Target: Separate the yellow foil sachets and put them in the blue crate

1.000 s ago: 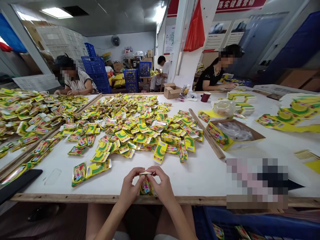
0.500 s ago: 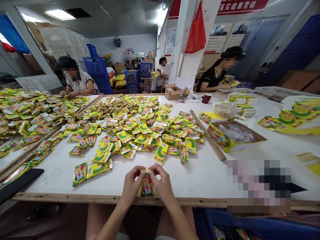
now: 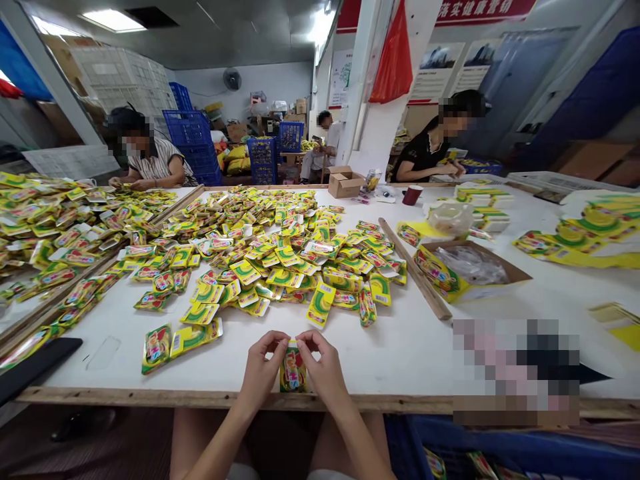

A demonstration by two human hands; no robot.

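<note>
A small green and yellow printed box (image 3: 293,370) stands upright at the table's front edge, between my two hands. My left hand (image 3: 267,357) pinches its top left corner with thumb and fingers. On the other side, my right hand (image 3: 319,357) grips the top right corner the same way. The upper flap is partly hidden by my fingertips. Beyond my hands spreads a big heap of similar small boxes (image 3: 280,257). Off to the left, a pair of them (image 3: 157,348) lies apart from the heap.
A wooden strip (image 3: 415,270) borders the heap on the right, beside an open carton (image 3: 473,270) holding clear plastic bags. A black flat object (image 3: 40,360) lies at the left edge. Below right is a blue crate (image 3: 425,433) with some boxes. Several people sit working farther back.
My hands keep their pinch on the top of the box, with the fingers shifted only slightly. At the back right, the co-worker's hands have moved lower. The view has shifted a little.
</note>
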